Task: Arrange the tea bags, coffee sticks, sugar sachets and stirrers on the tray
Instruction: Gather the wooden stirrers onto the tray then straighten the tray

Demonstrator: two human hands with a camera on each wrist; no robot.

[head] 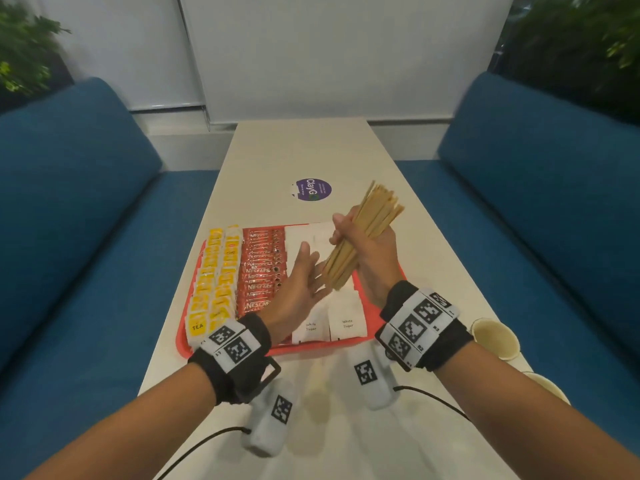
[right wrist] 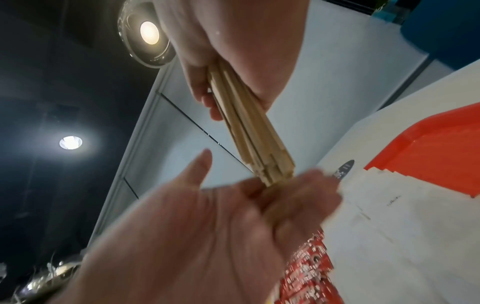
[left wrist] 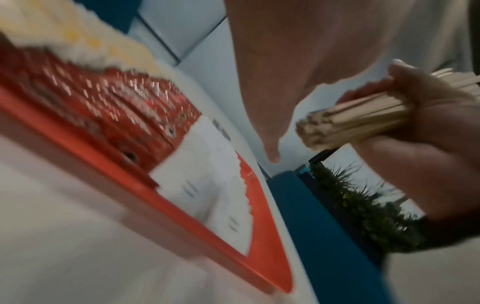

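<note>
While your right hand (head: 363,244) gripped the stirrers (head: 363,233) above the tray (head: 381,336), their long axis ran from near-left to far-right. Your left hand (head: 301,282) lay flat and unclenched, touching their near ends, nearer the bare right strip beside the sugar sachets (head: 347,323).

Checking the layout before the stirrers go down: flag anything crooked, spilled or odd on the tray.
Nothing spilled or damaged. The tea bags, coffee sticks and sugar sachets lie in tidy rows on the red tray. Only the stirrers are uneven: their far ends splay in the right hand, while the left hand squares the near ends.
</note>
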